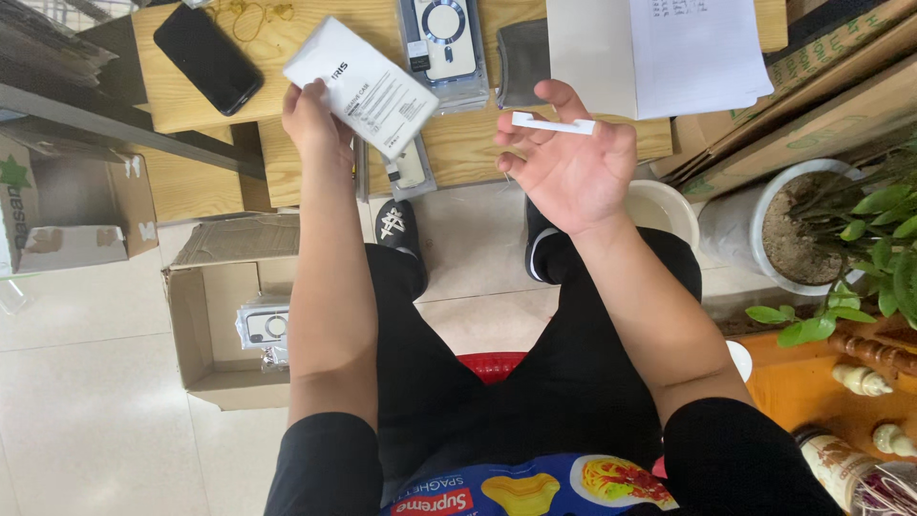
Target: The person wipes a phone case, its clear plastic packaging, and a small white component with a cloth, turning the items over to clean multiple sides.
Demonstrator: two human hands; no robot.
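My left hand (pixel 310 119) holds a flat white retail box (pixel 361 88) with printed text, tilted over the front edge of a low wooden table (pixel 191 100). My right hand (pixel 571 162) is palm up with its fingers curled, and a small white strip (pixel 552 123) is pinched between thumb and fingertips. Just beyond the box, a clear phone-case package (pixel 441 43) lies on the table, and another packaged case (pixel 409 167) hangs over the table edge. I am seated, in black trousers, with black shoes (pixel 394 225) on the tiled floor.
A black phone (pixel 207 57) lies at the table's left end. White paper sheets (pixel 659 53) and a grey cloth (pixel 522 59) lie at the right. An open cardboard box (pixel 224 315) with packaged cases stands on the floor at left. A potted plant (pixel 812 225) and cardboard boxes stand at right.
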